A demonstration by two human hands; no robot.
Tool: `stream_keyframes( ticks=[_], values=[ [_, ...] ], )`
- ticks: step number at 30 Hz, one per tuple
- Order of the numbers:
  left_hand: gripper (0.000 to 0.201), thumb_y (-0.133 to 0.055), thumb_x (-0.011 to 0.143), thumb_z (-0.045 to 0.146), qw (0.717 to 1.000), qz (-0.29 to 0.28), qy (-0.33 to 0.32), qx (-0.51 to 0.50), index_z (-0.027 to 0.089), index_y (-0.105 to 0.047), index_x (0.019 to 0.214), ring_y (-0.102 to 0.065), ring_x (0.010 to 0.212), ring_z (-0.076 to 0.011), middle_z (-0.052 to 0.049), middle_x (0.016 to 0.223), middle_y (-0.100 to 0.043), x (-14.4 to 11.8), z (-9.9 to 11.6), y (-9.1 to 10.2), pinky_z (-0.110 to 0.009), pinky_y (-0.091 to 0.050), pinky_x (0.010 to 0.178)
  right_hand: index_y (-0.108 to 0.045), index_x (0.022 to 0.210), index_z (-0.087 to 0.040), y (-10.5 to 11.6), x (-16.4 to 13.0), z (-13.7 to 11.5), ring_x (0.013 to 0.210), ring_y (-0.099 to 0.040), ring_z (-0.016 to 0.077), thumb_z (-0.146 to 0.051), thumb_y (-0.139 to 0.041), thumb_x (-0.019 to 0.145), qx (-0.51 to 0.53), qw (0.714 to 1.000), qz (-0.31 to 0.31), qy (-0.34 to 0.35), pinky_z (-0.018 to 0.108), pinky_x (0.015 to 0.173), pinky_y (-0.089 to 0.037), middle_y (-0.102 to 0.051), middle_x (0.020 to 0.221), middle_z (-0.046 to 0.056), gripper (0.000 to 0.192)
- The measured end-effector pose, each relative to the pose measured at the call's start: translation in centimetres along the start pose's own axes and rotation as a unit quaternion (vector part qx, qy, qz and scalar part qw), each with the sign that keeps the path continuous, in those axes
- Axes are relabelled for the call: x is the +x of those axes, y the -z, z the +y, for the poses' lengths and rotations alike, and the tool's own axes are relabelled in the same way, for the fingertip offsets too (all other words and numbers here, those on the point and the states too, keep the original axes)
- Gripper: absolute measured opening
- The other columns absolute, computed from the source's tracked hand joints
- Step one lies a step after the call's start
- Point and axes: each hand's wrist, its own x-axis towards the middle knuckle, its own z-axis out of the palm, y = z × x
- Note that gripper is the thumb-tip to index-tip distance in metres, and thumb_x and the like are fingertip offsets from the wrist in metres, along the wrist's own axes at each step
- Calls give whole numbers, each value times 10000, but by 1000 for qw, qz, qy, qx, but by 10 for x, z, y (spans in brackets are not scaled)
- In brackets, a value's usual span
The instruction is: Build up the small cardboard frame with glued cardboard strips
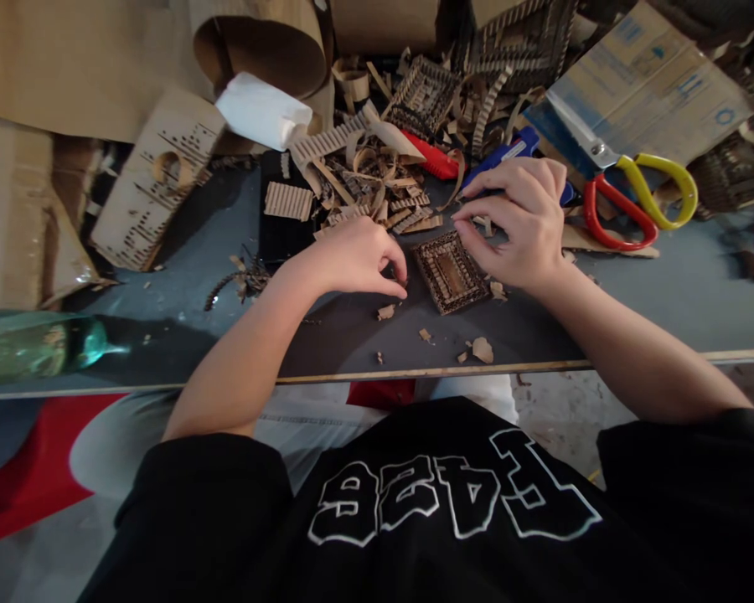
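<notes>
- Head view, surroundings: the dark work table [163,327] carries a heap of corrugated cardboard strips [370,180] directly beyond the hands. A white roll [264,109] lies at the back left, with a perforated cardboard sheet [157,180] beside it.
- A blue glue gun [508,151] sits just behind the right hand, partly hidden by it; a red tool [431,159] lies next to it. Red-and-yellow scissors [634,201] rest well to the right. A green bottle [38,347] lies at the left table edge.
- Loose cardboard scraps [481,347] are scattered near the front edge.
- The small square cardboard frame [449,272] lies flat on the table between the two hands.
- Left hand [358,255]: palm down, fingers curled, thumb and fingertips pinched together at the frame's left edge; whether they grasp anything cannot be determined.
- Right hand [519,222]: arched over the frame's upper right corner, fingertips touching it, fingers bent, not clamped.
</notes>
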Motion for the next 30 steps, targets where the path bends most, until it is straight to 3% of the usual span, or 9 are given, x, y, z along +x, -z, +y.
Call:
stream_keyframes(
  ticks=[3, 6, 8, 11, 14, 18, 23, 30],
  values=[
    [151, -772, 789, 381, 1000, -17, 0, 9, 250, -797, 717, -448, 421, -98, 54, 427, -508, 1, 5, -2, -253, -320, 497, -703, 916, -287, -2, 0, 1, 1152, -613, 312, -448, -548, 945, 9, 1000, 7, 12, 611, 1054, -386, -703, 1103, 48, 226],
    [162, -738, 833, 376, 999, -8, 5, -46, 244, -802, 764, -415, 403, -86, 59, 423, -473, 0, 6, -2, -257, -350, 511, -711, 892, -275, -1, 1, 0, 1115, -639, 296, -418, -587, 918, 11, 999, 25, 29, 578, 1017, -417, -716, 1074, 39, 191],
    [206, -742, 847, 427, 992, 56, 7, -116, 235, -811, 824, -342, 395, -74, 65, 414, -413, 1, 5, -5, -264, -332, 501, -719, 877, -277, 0, 2, -2, 1067, -662, 278, -403, -615, 891, 25, 997, 38, 55, 549, 979, -447, -730, 1036, 21, 164],
    [374, -728, 838, 589, 951, 222, 4, -215, 225, -809, 875, -232, 428, -69, 65, 432, -343, 7, 6, -18, -276, -249, 473, -735, 906, -297, 1, 2, -8, 990, -689, 247, -444, -611, 892, 90, 994, 11, 60, 510, 942, -492, -744, 962, -1, 193],
    [520, -590, 880, 714, 924, 313, 6, -217, 231, -779, 909, -243, 453, -73, 50, 478, -373, 15, 11, -35, -269, -230, 465, -748, 956, -295, -1, 2, -13, 941, -699, 226, -517, -620, 901, 158, 987, -1, 33, 453, 886, -534, -752, 917, 5, 263],
    [585, -478, 913, 753, 926, 327, 0, -189, 234, -747, 942, -255, 454, -69, 49, 503, -385, 22, 18, -50, -247, -225, 454, -755, 928, -282, -7, 0, -15, 921, -702, 205, -505, -666, 895, 202, 978, 33, 44, 404, 850, -546, -751, 858, -2, 243],
    [542, -486, 926, 729, 919, 354, 16, -176, 244, -727, 948, -231, 456, -75, 58, 502, -316, 21, 20, -50, -253, -238, 454, -747, 869, -283, -7, -1, -15, 895, -695, 208, -472, -641, 918, 190, 981, 34, 20, 413, 830, -544, -735, 808, -4, 222],
    [309, -668, 896, 505, 921, 354, 12, -164, 214, -731, 814, -223, 471, -81, 79, 479, -229, 14, 21, -40, -268, -279, 479, -775, 923, -317, -4, 1, -9, 926, -682, 227, -385, -648, 915, 141, 989, 44, 22, 451, 875, -534, -748, 857, -5, 144]
  ],
)
